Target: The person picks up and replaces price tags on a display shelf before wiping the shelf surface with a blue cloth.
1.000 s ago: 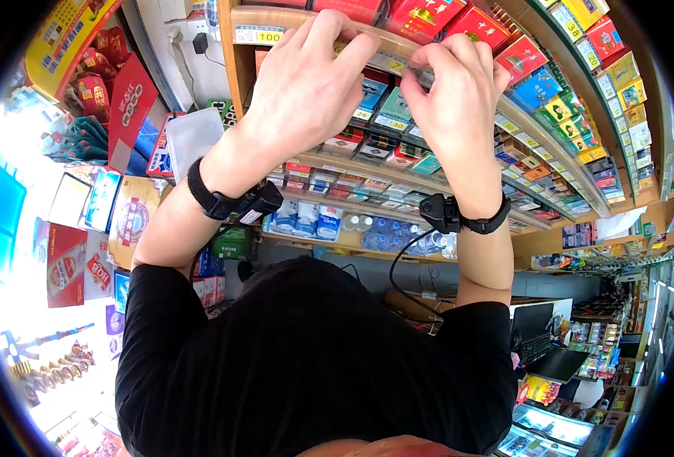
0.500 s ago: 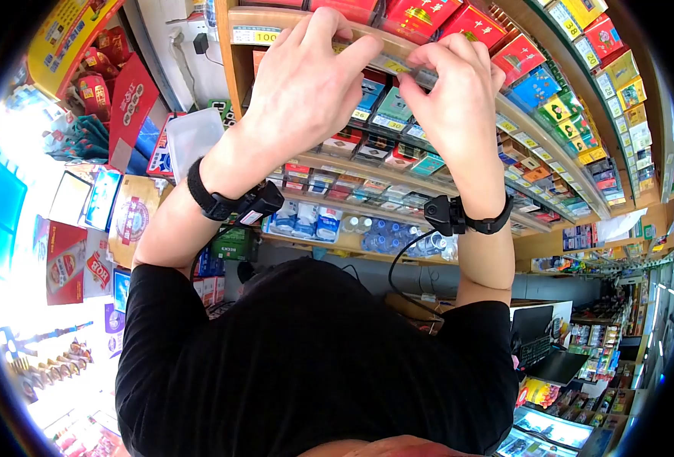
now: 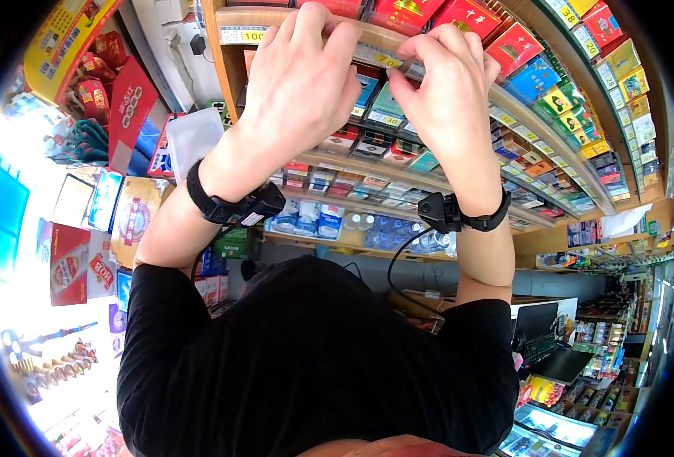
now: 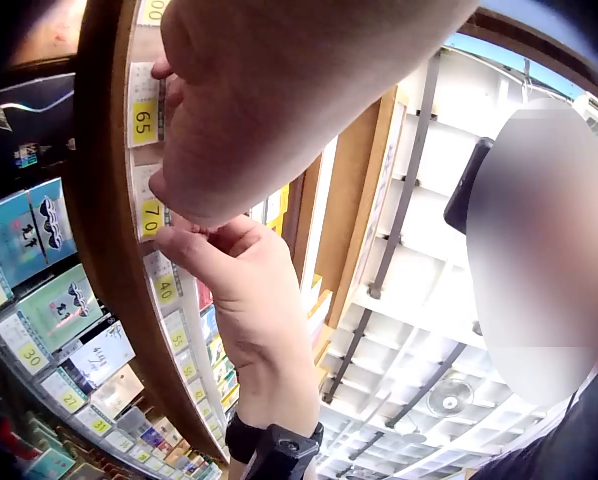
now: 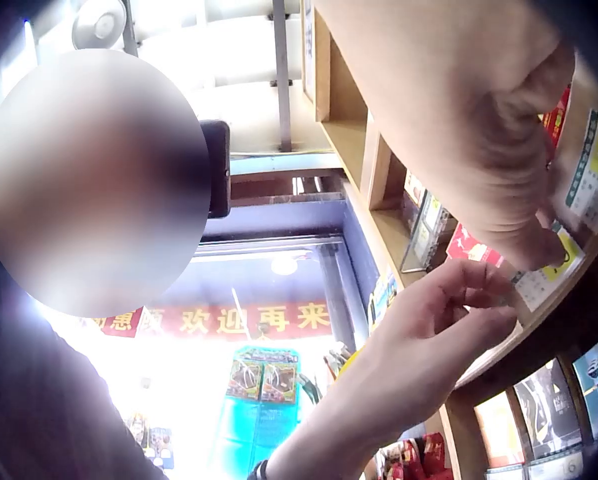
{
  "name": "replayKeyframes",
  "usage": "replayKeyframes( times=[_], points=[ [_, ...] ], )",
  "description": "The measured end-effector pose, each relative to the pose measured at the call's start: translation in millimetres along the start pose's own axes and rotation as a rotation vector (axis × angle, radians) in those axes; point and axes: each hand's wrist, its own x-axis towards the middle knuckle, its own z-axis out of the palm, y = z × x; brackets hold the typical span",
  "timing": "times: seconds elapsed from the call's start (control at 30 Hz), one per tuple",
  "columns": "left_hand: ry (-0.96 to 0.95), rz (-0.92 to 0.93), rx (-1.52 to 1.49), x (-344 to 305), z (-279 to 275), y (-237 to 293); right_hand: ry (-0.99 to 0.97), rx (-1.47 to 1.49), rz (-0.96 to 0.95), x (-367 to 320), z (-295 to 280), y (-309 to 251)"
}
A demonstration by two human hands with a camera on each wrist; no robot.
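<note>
In the head view, both hands reach up to the front edge of a wooden cigarette shelf [image 3: 276,17]. My left hand [image 3: 299,84] curls its fingers over the edge, at the label strip. My right hand [image 3: 447,91] pinches the strip between thumb and bent fingers, a short way to the right. Between them shows a price label [image 3: 386,60] marked 70. In the left wrist view, the right thumb lies at the lower end of that label [image 4: 149,210], with the left fingertips at its upper end. The left palm and part of the fingers are hidden in the head view.
Red cigarette packs [image 3: 409,14] stand on the shelf above the edge, with more packs [image 3: 389,108] in rows below. Bottled water [image 3: 398,232] stands on a low shelf. At left are a white plastic container [image 3: 192,141] and cartons [image 3: 69,266]; a laptop [image 3: 535,335] sits at right.
The shelf and both hands have shifted slightly left and up in the head view. The label marked 70 shows more plainly between the hands, which keep nearly the same hold.
</note>
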Motion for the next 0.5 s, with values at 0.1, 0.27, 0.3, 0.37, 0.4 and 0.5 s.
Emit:
replayKeyframes(
  times=[0.1,0.27,0.3,0.37,0.4,0.5],
  points=[
    [-0.005,-0.003,-0.007,0.1,-1.2,1.0,0.030,0.046,-0.037,0.9,3.4,1.7],
    [-0.034,-0.017,0.004,-1.5,-2.2,1.8,0.019,0.047,-0.034,1.0,1.9,1.2],
    [-0.024,-0.011,0.000,-1.5,-1.7,1.2,0.022,0.055,-0.039,1.1,2.1,1.5],
    [-0.013,-0.004,0.000,-1.1,-1.5,0.7,0.026,0.070,-0.031,0.8,2.5,1.5],
    [-0.015,-0.009,-0.008,-0.7,-1.6,0.7,0.027,0.083,-0.020,0.4,2.9,1.7],
    [-0.021,-0.013,-0.029,-0.1,-1.9,0.0,0.054,0.099,-0.034,-1.1,4.7,2.6]
  ],
)
